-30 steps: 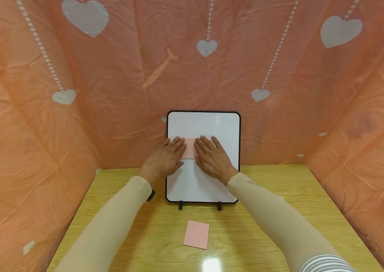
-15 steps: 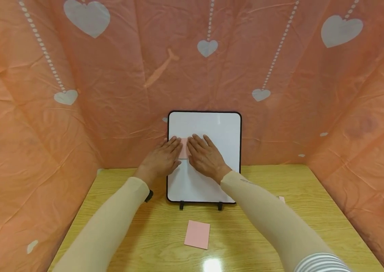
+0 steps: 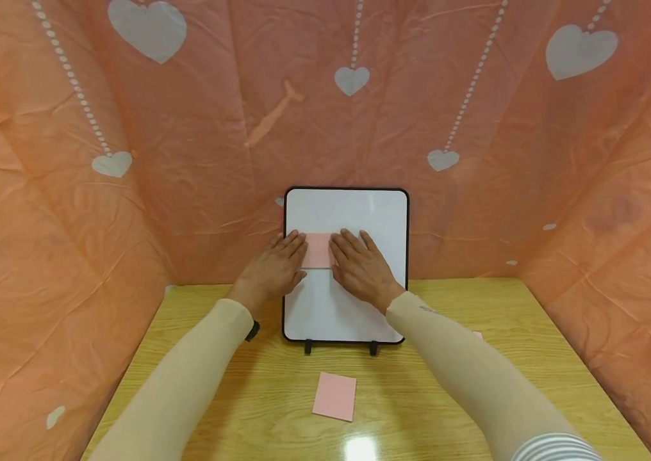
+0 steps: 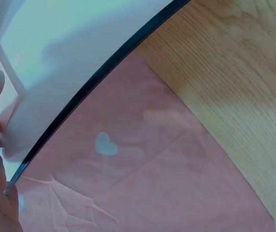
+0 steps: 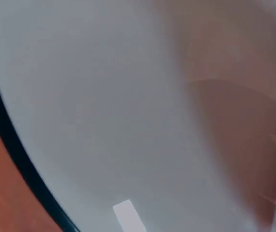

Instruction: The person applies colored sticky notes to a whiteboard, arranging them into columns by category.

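Two hands lie against the upright whiteboard (image 3: 354, 208), one toward each side of a pink paper (image 3: 318, 250). That paper sits on the front of the board, left of its middle and a little above half height, with its visible part between the hands. The left hand (image 3: 270, 267) covers the left end of the paper, its fingers straight and laid flat near the black frame (image 3: 408, 224). The right hand (image 3: 362, 267) touches the right end, its fingers also extended and flat rather than curled round anything.

In the left wrist view, some of the left fingers reach over a pink edge on the board, beside the dark rim. In the right wrist view, mostly white board surface shows; a blurred brownish shape fills the right side, and the right fingers cannot be made out there.

Two black feet (image 3: 308, 347) hold the board on the wood-grain table (image 3: 268, 403). Nearer the person, a pink square pad (image 3: 334, 396) lies flat, slightly turned, well apart from both hands. Part of a small pale piece (image 3: 478, 335) shows just beside the right sleeve (image 3: 464, 365). Behind everything hangs an orange-pink cloth (image 3: 198, 192) printed with white hearts (image 3: 351, 80).
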Available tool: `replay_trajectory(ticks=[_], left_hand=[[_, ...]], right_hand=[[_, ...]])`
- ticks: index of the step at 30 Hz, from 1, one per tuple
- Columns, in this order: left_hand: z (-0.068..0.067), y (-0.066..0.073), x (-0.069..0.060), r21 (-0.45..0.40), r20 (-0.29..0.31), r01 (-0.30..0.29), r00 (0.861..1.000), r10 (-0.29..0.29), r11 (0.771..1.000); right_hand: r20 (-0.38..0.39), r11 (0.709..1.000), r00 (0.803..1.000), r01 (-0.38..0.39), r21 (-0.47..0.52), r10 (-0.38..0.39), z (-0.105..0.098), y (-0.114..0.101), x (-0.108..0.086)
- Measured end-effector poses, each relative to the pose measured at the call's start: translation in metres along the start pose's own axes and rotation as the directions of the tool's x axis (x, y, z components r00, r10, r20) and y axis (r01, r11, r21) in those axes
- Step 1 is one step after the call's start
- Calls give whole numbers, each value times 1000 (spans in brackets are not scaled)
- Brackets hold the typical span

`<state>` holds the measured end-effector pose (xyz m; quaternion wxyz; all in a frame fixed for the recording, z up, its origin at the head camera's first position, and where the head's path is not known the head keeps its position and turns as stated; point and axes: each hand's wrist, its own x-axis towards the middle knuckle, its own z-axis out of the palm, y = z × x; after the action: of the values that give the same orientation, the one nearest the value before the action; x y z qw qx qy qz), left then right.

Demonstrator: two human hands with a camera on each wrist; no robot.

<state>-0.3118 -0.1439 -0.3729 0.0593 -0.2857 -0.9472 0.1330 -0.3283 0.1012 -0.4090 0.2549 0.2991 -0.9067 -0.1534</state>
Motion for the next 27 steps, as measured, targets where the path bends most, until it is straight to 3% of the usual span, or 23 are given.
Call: replay_trajectory(ticks=[11,22,27], left_hand=[[8,3,-4,12,-27,-5,1000,5,1000],[21,12,-13,-45,-73,7,997,-10,999],[26,17,-17,-53,-67,18,998,-21,998]], right_hand=[[-37,1000,999,13,-6,-13,7,-4,-10],[-41,1000,999,26,-7,-26,8,-9,-22],[-45,1000,999,28,-2,-28,9,-11,-26]])
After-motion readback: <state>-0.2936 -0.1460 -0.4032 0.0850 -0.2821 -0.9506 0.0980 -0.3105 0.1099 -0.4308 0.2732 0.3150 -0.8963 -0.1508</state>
